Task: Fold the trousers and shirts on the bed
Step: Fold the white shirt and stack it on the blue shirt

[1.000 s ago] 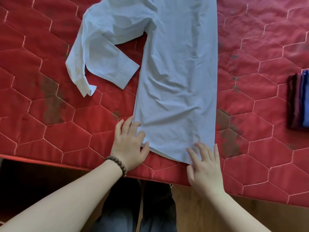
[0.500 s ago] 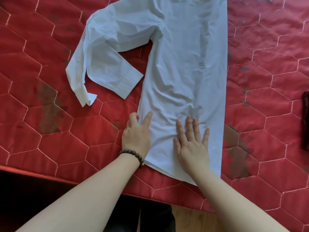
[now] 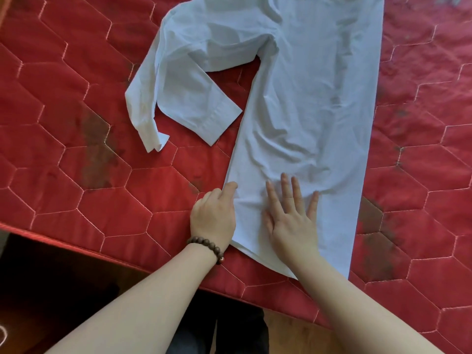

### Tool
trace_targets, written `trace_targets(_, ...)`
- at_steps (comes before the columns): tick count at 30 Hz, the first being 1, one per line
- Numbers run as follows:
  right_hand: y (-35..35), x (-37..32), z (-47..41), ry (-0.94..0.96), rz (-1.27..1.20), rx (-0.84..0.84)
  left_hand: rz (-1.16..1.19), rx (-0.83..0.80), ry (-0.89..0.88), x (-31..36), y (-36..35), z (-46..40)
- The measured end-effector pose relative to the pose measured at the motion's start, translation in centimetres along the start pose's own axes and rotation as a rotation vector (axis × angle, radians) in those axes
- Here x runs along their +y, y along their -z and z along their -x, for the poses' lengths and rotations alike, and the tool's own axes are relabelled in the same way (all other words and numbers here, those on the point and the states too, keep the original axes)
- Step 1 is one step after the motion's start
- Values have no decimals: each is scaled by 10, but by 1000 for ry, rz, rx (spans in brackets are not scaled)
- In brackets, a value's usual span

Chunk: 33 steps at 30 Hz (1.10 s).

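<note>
A pale blue long-sleeved shirt (image 3: 314, 98) lies on the red quilted bed (image 3: 76, 162), its body folded lengthwise into a narrow strip running away from me. Both sleeves (image 3: 184, 93) spread out to the left, one over the other, cuffs pointing toward me. My right hand (image 3: 291, 215) lies flat with spread fingers on the lower part of the shirt. My left hand (image 3: 214, 213), with a bead bracelet on the wrist, sits at the shirt's left edge. Its fingers are curled at the fabric's edge with the thumb on top; whether they hold the edge is hidden.
The bed's near edge (image 3: 102, 256) runs diagonally below my arms. Beneath it are a dark gap and wooden floor (image 3: 293, 335). Dark stains mark the cover left (image 3: 94, 149) and right (image 3: 373, 226) of the shirt.
Both hands moved up from the hem onto the lower shirt a second ago. Over the last half second they have barely shifted. The dark folded pile at the right has left the view.
</note>
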State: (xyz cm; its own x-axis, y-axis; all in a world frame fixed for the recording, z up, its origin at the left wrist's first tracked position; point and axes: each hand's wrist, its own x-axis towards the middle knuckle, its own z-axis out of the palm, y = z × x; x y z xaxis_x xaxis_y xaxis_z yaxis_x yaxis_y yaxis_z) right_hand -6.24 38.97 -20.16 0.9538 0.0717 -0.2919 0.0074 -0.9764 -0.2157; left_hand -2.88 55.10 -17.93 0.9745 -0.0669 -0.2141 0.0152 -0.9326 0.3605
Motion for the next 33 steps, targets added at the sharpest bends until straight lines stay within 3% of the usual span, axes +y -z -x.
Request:
trace_targets(2, -1, -11, -9, 46, 5, -9, -18, 34, -18, -5, -1, 4)
trace_targets(6, -8, -24, -19, 128, 31, -112, -87, -148, 49, -12, -6, 5)
trace_targets(10, -4, -28, -31, 107, 18, -53, -172, -16, 49, -3, 2, -2)
trace_targets(13, -1, -21, -55, 37, 41, -56, 4, 145, -87, 18, 3, -25)
trace_targets(18, 7, -1, -91, 30, 96, -55, 127, -43, -289, 60, -8, -102)
trace_targets(21, 15, 21, -112, -30, 87, -36, 34, -81, -289, 62, -21, -149)
trace_targets(25, 27, 59, -135, -79, 114, 3, -293, -75, -282, 41, -40, -165)
trace_targets(33, 53, 97, -189, -359, 29, 89, -276, -19, -307, 37, -51, -167)
